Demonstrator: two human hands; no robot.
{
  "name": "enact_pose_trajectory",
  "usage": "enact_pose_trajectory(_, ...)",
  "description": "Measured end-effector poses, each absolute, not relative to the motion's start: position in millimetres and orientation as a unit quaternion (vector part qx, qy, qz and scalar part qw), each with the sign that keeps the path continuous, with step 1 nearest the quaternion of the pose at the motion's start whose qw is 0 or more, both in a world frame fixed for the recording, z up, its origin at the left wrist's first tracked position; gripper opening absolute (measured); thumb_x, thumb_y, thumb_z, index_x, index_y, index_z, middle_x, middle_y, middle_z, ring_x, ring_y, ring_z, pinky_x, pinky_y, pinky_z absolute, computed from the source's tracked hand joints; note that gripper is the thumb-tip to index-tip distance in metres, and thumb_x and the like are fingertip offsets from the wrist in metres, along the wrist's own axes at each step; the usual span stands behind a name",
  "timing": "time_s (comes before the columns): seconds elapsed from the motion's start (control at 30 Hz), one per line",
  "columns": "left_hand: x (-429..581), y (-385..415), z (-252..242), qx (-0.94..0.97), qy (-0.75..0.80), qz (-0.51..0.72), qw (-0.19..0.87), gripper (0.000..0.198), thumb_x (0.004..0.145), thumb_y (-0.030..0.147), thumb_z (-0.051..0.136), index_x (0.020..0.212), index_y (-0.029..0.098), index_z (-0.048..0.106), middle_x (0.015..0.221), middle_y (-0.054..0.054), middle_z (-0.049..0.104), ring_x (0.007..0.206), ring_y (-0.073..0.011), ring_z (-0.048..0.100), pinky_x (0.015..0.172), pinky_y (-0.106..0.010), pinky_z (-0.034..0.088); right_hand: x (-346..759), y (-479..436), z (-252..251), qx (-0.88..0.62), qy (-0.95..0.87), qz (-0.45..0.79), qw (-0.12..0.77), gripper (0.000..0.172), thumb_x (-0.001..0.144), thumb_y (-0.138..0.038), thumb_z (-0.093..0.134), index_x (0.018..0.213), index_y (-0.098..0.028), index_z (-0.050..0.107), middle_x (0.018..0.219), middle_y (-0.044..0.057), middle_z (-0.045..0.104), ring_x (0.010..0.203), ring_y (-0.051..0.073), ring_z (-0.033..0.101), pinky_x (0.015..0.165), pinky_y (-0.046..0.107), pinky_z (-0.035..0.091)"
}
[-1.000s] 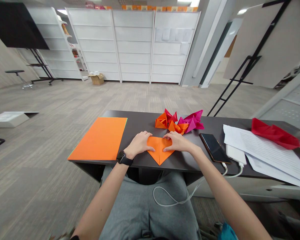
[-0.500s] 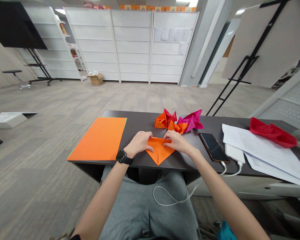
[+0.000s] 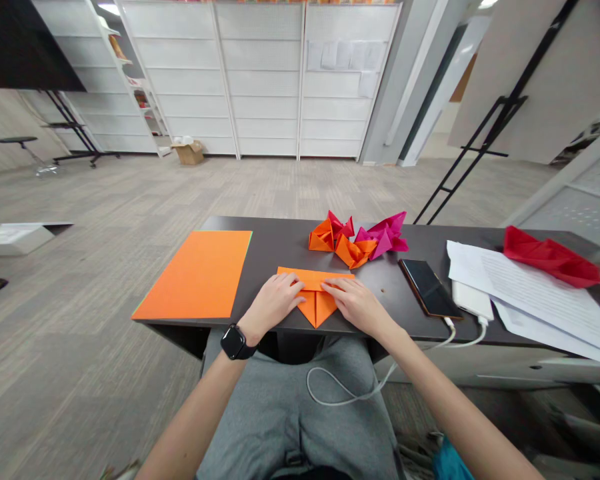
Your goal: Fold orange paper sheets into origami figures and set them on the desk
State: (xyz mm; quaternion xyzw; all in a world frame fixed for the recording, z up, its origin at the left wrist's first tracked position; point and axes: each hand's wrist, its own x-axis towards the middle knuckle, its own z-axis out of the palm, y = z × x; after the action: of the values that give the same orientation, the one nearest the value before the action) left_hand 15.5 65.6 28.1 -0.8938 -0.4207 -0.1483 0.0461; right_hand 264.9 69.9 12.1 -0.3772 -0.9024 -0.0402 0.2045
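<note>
A sheet of orange origami paper (image 3: 317,307) lies folded on the dark table in front of me. Its lower part tapers to a point toward me, with a slit down the middle, and a wide flap is turned down across the top. My left hand (image 3: 275,301) holds the flap's left side, its fingers bent and pressed together on the paper. On the right side, my right hand (image 3: 359,303) keeps the flap down with closed fingers. Both sets of fingertips are near the middle of the flap's lower edge, a small gap between them.
Orange sheets (image 3: 195,275) lie stacked at the left. Beyond my hands sit several folded paper pieces (image 3: 356,250), orange, red and magenta. To the right are a phone (image 3: 429,287), a cabled white power bank (image 3: 471,300), printed pages (image 3: 510,287) and a red folded paper boat (image 3: 550,257).
The paper's top edge has been folded down toward me into a wide flap. My hands have gone from pinching the top edge to pressing on the flap. The view has tilted slightly downward.
</note>
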Motion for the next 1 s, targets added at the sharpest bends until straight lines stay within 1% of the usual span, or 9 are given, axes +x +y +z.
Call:
enact_pose_trajectory(0.1,17,59,23,-0.887,-0.432,-0.151,0.054,0.02,0.096,0.026,0.06,0.113,0.018,0.063,0.113,-0.008,0.067,0.104,-0.0217,0.064,0.091,-0.035,0.05,264,67,12,-0.378,-0.9,-0.045,0.213,0.04,0.094,-0.01,0.05,0.129,-0.02,0.066,0.124,0.014,0.07,0.114,0.027,0.066,0.095,0.047,0.056)
enact_pose_trajectory(0.27,17,49,11,-0.886,-0.421,-0.177,0.078,0.026,0.097,0.015,0.055,0.122,0.015,0.062,0.133,-0.011,0.064,0.126,-0.0243,0.058,0.099,-0.038,0.051,265,58,13,-0.362,-0.905,-0.028,0.221,0.036,0.095,-0.014,0.053,0.128,-0.02,0.066,0.129,0.013,0.068,0.119,0.025,0.064,0.099,0.046,0.055)
enact_pose_trajectory(0.37,17,46,7,-0.877,-0.434,-0.197,0.064,0.027,0.095,0.011,0.055,0.121,0.013,0.063,0.134,-0.011,0.064,0.127,-0.025,0.058,0.107,-0.041,0.048,263,52,12,-0.364,-0.905,-0.035,0.216,0.033,0.094,-0.012,0.054,0.125,-0.016,0.066,0.13,0.013,0.067,0.119,0.025,0.063,0.099,0.044,0.055)
enact_pose_trajectory(0.47,17,46,6,-0.869,-0.448,-0.21,0.031,0.024,0.096,0.011,0.053,0.117,0.013,0.064,0.132,-0.012,0.064,0.128,-0.0249,0.058,0.111,-0.042,0.046,258,47,12,-0.377,-0.903,-0.04,0.203,0.033,0.092,-0.009,0.055,0.123,-0.013,0.066,0.127,0.014,0.069,0.114,0.026,0.065,0.095,0.043,0.056)
enact_pose_trajectory(0.6,17,48,5,-0.867,-0.454,-0.206,-0.011,0.03,0.096,0.012,0.051,0.125,0.013,0.06,0.129,-0.012,0.064,0.124,-0.0238,0.06,0.11,-0.043,0.049,254,47,11,-0.394,-0.897,-0.025,0.2,0.034,0.091,-0.005,0.052,0.122,-0.011,0.066,0.123,0.015,0.069,0.11,0.027,0.065,0.093,0.044,0.055)
enact_pose_trajectory(0.67,17,49,5,-0.868,-0.452,-0.206,-0.019,0.033,0.097,0.014,0.051,0.129,0.014,0.059,0.13,-0.012,0.064,0.124,-0.0242,0.059,0.109,-0.044,0.05,255,49,10,-0.391,-0.896,-0.01,0.21,0.033,0.092,-0.004,0.051,0.12,-0.011,0.066,0.128,0.016,0.067,0.117,0.028,0.062,0.096,0.044,0.054)
enact_pose_trajectory(0.73,17,49,7,-0.869,-0.446,-0.215,-0.021,0.03,0.098,0.016,0.051,0.126,0.014,0.061,0.133,-0.012,0.063,0.127,-0.025,0.058,0.109,-0.045,0.05,256,51,8,-0.384,-0.898,0.003,0.217,0.034,0.092,-0.003,0.05,0.122,-0.01,0.065,0.135,0.015,0.064,0.127,0.028,0.056,0.102,0.045,0.05)
enact_pose_trajectory(0.8,17,49,9,-0.872,-0.437,-0.221,-0.02,0.027,0.099,0.018,0.051,0.123,0.013,0.063,0.136,-0.012,0.062,0.13,-0.0256,0.056,0.109,-0.045,0.05,257,52,8,-0.379,-0.899,0.01,0.219,0.035,0.093,-0.003,0.05,0.124,-0.01,0.064,0.137,0.014,0.063,0.131,0.028,0.054,0.105,0.045,0.048)
enact_pose_trajectory(1.0,19,48,10,-0.877,-0.43,-0.213,-0.007,0.027,0.099,0.017,0.05,0.121,0.012,0.065,0.134,-0.012,0.065,0.126,-0.0263,0.06,0.104,-0.044,0.053,256,50,10,-0.389,-0.893,0.005,0.226,0.031,0.094,-0.006,0.051,0.12,-0.013,0.067,0.132,0.012,0.067,0.122,0.027,0.061,0.096,0.043,0.053)
